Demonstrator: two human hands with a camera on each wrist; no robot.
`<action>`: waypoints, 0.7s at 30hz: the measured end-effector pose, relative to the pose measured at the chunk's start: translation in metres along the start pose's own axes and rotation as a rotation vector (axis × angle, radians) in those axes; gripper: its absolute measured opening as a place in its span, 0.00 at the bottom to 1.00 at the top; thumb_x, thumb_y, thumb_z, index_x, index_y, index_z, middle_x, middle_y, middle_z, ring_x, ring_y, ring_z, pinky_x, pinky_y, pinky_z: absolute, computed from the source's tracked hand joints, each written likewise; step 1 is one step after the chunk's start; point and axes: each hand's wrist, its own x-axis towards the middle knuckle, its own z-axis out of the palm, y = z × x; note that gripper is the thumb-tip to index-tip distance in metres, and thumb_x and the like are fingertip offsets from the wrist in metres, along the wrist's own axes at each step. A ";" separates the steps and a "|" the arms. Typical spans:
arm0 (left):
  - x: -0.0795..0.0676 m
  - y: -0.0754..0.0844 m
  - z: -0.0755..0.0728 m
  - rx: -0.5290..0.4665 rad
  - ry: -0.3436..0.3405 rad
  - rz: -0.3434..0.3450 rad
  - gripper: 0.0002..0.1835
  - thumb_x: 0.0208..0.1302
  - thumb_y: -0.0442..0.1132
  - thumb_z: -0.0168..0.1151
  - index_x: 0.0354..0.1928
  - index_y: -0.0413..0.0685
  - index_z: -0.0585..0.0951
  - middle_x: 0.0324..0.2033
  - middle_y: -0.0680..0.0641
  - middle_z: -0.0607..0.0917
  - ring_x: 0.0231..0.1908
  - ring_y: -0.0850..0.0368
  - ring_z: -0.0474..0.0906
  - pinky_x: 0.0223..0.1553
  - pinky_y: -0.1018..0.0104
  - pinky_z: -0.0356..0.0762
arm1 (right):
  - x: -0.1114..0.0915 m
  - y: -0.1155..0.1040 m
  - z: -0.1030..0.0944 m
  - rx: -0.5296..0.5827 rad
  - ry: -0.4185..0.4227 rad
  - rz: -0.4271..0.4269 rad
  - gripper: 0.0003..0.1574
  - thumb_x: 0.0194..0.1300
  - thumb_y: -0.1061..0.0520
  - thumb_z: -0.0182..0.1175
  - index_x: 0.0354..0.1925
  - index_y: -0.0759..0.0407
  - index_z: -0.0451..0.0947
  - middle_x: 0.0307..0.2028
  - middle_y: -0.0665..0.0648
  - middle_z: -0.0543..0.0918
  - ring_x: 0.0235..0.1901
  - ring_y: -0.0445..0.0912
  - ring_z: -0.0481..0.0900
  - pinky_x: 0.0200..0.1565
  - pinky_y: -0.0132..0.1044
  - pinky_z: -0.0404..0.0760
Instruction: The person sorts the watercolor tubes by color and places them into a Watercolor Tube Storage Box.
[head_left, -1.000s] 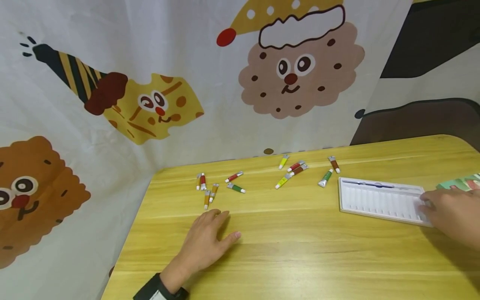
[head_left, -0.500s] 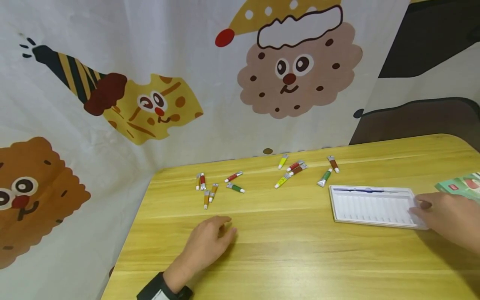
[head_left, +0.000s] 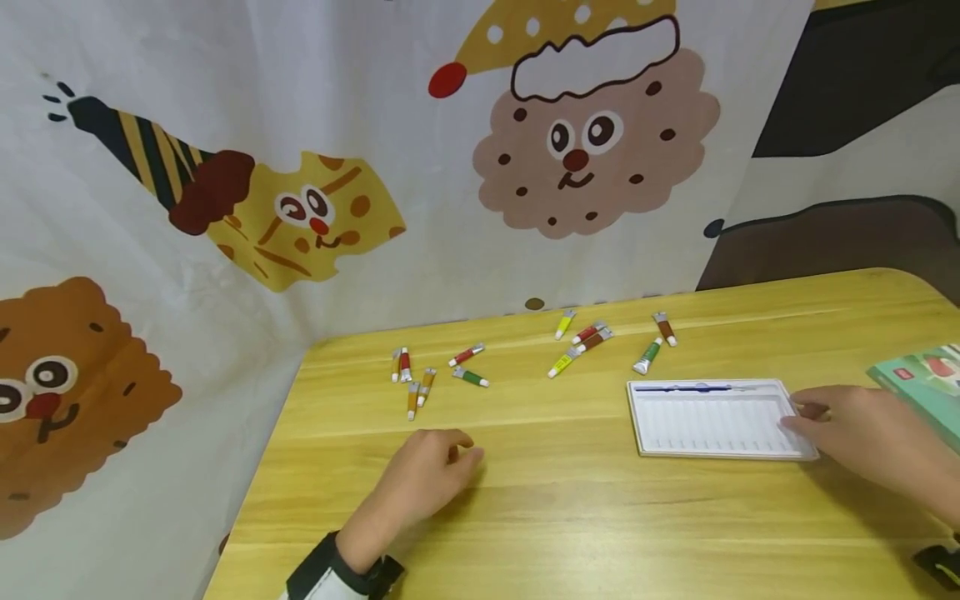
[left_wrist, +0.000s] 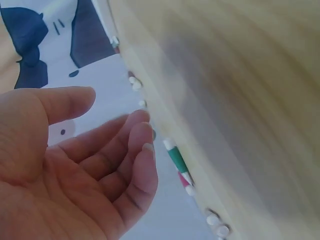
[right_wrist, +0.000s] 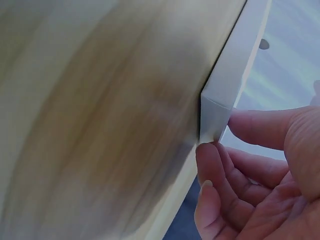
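My right hand (head_left: 873,433) pinches the right end of a shallow white box (head_left: 712,425), its slotted plastic insert facing up. A slim blue paintbrush (head_left: 703,388) lies along the insert's far side. In the right wrist view the thumb is at the upper edge of the box (right_wrist: 216,122), with the fingers curled at its corner below. My left hand (head_left: 423,475) holds nothing, its fingers loosely curled near the table. Closest to it are paint tubes, among them an ochre tube (head_left: 412,400) and a green tube (head_left: 471,377); the green tube (left_wrist: 177,160) also shows in the left wrist view.
More small paint tubes lie along the back of the wooden table (head_left: 525,517), including a yellow tube (head_left: 563,362), a brown tube (head_left: 665,328) and another green tube (head_left: 648,356). A teal printed box (head_left: 926,387) lies at the right. Behind hangs a cartoon-printed curtain (head_left: 420,100).
My right hand has drawn the white box leftward and slightly nearer, uncovering more of the teal box. The left hand's fingers have curled in more; the paint tubes have stayed put.
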 end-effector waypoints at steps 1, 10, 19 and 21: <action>0.001 0.002 0.000 -0.005 -0.007 -0.005 0.17 0.75 0.46 0.63 0.53 0.40 0.87 0.16 0.58 0.72 0.16 0.64 0.64 0.21 0.67 0.65 | 0.000 -0.002 0.001 0.003 0.004 -0.007 0.29 0.62 0.55 0.75 0.48 0.81 0.81 0.35 0.70 0.87 0.28 0.52 0.74 0.32 0.52 0.78; 0.009 0.018 0.005 -0.038 -0.064 -0.018 0.19 0.76 0.48 0.62 0.55 0.38 0.86 0.15 0.57 0.72 0.14 0.63 0.64 0.19 0.67 0.63 | 0.002 -0.023 0.009 0.051 0.004 -0.081 0.24 0.62 0.55 0.75 0.45 0.76 0.85 0.34 0.65 0.88 0.29 0.49 0.76 0.32 0.53 0.81; 0.015 0.031 0.009 -0.065 -0.089 0.005 0.14 0.76 0.47 0.63 0.47 0.44 0.89 0.13 0.58 0.68 0.14 0.64 0.61 0.19 0.69 0.60 | 0.006 -0.046 0.014 0.095 -0.016 -0.125 0.22 0.61 0.56 0.76 0.46 0.74 0.86 0.31 0.57 0.87 0.28 0.48 0.74 0.30 0.39 0.71; 0.017 0.032 0.011 -0.075 -0.097 0.007 0.13 0.76 0.47 0.64 0.45 0.45 0.89 0.12 0.58 0.66 0.13 0.64 0.59 0.19 0.69 0.59 | 0.006 -0.050 0.016 0.109 -0.014 -0.139 0.21 0.61 0.57 0.76 0.45 0.73 0.87 0.32 0.58 0.88 0.28 0.47 0.74 0.29 0.39 0.72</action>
